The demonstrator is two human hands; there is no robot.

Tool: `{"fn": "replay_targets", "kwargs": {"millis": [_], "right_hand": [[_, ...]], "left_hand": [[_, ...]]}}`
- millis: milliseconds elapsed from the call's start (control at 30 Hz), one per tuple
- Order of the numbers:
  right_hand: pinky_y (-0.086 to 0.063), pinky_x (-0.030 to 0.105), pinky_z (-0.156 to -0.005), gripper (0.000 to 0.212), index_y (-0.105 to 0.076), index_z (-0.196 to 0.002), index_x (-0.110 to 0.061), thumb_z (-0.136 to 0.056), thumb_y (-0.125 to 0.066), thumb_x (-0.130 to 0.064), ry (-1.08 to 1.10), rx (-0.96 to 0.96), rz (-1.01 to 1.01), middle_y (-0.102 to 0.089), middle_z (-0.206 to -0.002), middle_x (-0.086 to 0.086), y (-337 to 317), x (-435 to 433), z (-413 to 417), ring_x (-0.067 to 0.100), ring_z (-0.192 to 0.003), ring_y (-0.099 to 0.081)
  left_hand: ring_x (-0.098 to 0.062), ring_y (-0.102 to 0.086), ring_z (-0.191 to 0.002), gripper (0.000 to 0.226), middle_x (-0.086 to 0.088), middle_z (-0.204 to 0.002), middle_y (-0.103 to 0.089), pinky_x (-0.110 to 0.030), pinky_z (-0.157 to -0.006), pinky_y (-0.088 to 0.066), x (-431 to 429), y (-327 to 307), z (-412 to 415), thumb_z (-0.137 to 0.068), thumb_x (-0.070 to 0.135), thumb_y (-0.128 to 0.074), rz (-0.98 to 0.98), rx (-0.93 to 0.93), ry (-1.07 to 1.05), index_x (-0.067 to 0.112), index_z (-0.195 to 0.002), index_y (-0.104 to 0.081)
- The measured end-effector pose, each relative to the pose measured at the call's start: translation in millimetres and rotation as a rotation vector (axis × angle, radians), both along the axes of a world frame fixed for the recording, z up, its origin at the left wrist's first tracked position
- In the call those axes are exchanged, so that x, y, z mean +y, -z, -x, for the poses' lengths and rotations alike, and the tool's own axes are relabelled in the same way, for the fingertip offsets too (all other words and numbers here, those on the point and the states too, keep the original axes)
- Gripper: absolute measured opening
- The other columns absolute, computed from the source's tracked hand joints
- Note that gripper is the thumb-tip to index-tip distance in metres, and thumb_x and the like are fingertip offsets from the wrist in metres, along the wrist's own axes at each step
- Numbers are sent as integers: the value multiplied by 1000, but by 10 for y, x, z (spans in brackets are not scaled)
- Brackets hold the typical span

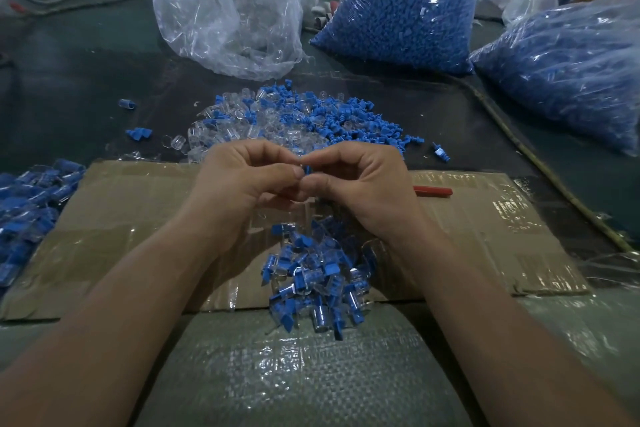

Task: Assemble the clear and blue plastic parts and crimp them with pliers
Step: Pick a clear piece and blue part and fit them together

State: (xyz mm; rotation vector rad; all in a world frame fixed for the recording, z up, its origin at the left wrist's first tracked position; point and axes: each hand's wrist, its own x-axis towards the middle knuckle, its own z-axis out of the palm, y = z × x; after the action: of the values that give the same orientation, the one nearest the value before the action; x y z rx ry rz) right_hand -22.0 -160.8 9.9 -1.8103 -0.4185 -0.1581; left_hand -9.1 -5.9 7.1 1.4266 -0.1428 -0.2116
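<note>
Beyond the hands, three plastic bags are seen on the table. A crumpled clear bag, ahead of the left hand, is partly filled with clear parts. A full bag of blue parts is stood upright ahead of the right hand, and a second bag of blue parts is laid further to the right.

Faint print is seen on the cardboard sheet just right of the right hand, but it cannot be read.

A small clear and blue piece is pinched between the fingertips of both hands, which are brought together above the cardboard. The left hand is curled round it from one side, and the right hand from the other; most of the piece is hidden by the fingers.

A heap of loose clear and blue parts is spread just beyond the hands. A pile of joined pieces is gathered beneath the wrists, between the forearms, and another pile is kept well to the left. A red handle is laid on the cardboard just right of the right hand; the rest of the tool is hidden.
</note>
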Motion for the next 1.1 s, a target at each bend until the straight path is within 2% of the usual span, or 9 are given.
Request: {"fn": "replay_targets", "kwargs": {"millis": [100, 300, 433, 733, 933, 1100], "right_hand": [[-52, 16, -73, 33, -65, -100, -17, -72, -71, -1, 11, -86, 88, -66, -85, -9, 17, 9, 14, 3, -79, -65], [-52, 18, -74, 28, -67, -101, -2, -73, -71, -3, 73, -218, 145, -67, -88, 0, 63, 0, 1, 5, -81, -65], [-54, 22, -76, 25, -68, -100, 2, -75, -70, -2, 86, -277, 179, -68, -89, 3, 73, -10, -15, 10, -82, -65], [-51, 14, -77, 26, -67, -100, 4, -74, -67, -1, 128, -347, 187, -63, -88, -4, 77, -43, -41, 3, -85, -61], [-54, 21, -78, 26, -69, -99, 2, -73, -70, 0, 117, -355, 213, -65, -89, -3, 86, -40, -39, 9, -83, -64], [-54, 23, -77, 27, -69, -99, 1, -73, -72, -1, 101, -352, 249, -66, -88, -2, 69, -33, -22, 9, -81, -64]], "left_hand": [[-14, -64, -50, 17, -5, -58, -67, -18, -44, -49, 16, -12, -8, -55, 12, -67, -4, 20, -4, 6, -70, -62], [-15, -65, -50, 4, -7, -58, -67, -18, -42, -48, 32, -17, -13, -51, 11, -68, 10, 45, 36, 14, -54, -68], [-15, -64, -50, 5, -7, -58, -67, -17, -43, -48, 30, -10, -24, -52, 10, -68, 19, 52, 46, 15, -53, -69], [-20, -65, -53, 14, -11, -60, -66, -19, -46, -52, 60, -39, -49, -53, 1, -60, 122, 77, 114, 10, -56, -70], [-17, -66, -52, 5, -9, -60, -68, -19, -47, -51, 33, -18, -27, -54, 7, -68, 59, 47, 85, 11, -57, -69], [-15, -64, -50, 6, -9, -58, -67, -17, -45, -50, 22, -11, -21, -54, 8, -67, 35, 42, 60, 13, -54, -70]]}}
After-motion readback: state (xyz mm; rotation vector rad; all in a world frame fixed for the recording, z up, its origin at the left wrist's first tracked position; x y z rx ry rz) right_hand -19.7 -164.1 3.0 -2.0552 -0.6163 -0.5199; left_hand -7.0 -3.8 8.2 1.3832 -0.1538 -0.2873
